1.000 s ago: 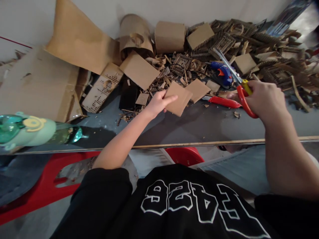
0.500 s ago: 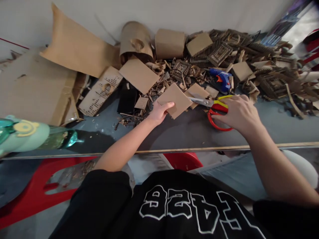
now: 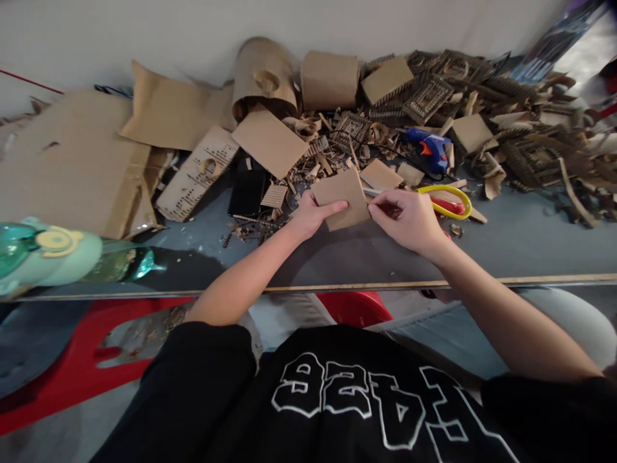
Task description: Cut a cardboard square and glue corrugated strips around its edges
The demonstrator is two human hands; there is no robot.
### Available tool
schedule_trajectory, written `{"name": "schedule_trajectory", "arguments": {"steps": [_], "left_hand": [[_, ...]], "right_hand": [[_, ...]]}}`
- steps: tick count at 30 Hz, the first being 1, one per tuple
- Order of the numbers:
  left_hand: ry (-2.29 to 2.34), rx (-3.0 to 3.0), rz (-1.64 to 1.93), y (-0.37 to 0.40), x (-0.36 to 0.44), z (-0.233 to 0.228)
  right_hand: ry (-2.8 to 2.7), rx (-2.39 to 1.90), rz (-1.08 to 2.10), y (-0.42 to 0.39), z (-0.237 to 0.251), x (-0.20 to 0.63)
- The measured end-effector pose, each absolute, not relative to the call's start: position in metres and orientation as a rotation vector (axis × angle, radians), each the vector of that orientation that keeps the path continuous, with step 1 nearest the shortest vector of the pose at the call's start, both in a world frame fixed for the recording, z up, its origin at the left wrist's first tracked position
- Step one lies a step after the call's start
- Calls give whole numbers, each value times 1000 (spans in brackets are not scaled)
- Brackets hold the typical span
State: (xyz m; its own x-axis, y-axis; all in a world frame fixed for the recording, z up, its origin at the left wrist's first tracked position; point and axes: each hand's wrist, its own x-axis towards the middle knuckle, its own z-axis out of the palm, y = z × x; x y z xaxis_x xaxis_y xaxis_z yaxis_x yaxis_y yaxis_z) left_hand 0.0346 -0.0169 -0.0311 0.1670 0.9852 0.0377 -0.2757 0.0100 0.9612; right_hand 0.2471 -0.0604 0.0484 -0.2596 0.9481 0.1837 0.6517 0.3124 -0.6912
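Observation:
My left hand (image 3: 308, 215) grips a square piece of cardboard (image 3: 341, 193), thumb flat on its face. At the right edge of that piece, the fingers of my right hand (image 3: 402, 218) are pinched together and touch it. Whether a thin strip is between these fingertips is too small to tell. Behind my right hand lie scissors (image 3: 446, 189) with yellow and red handles, on the table; the hand hides part of them. Smaller cardboard pieces (image 3: 380, 173) lie just beyond.
A blue glue gun (image 3: 430, 149) rests among scraps at the back right. Cardboard cylinders (image 3: 265, 77), a black phone-like slab (image 3: 247, 190) and a perforated cardboard strip (image 3: 197, 173) are toward the left. A green bottle (image 3: 72, 257) lies near the table's front edge (image 3: 337, 287).
My right hand has let go of the scissors, now lying on the table, and moved left to the cardboard's edge. The cardboard piece has turned in my left hand.

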Motion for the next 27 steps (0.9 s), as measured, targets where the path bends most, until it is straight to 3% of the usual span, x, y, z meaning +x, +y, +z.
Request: {"name": "schedule_trajectory", "arguments": {"steps": [5, 17, 27], "left_hand": [[838, 1206, 1209, -12, 29, -34], [851, 1181, 1180, -18, 34, -33], [885, 1104, 1169, -16, 32, -32]], "right_hand": [[-2031, -1413, 490, -60, 43, 247], [-1884, -1319, 804, -61, 36, 245], [-1966, -1725, 196, -49, 68, 298]]}}
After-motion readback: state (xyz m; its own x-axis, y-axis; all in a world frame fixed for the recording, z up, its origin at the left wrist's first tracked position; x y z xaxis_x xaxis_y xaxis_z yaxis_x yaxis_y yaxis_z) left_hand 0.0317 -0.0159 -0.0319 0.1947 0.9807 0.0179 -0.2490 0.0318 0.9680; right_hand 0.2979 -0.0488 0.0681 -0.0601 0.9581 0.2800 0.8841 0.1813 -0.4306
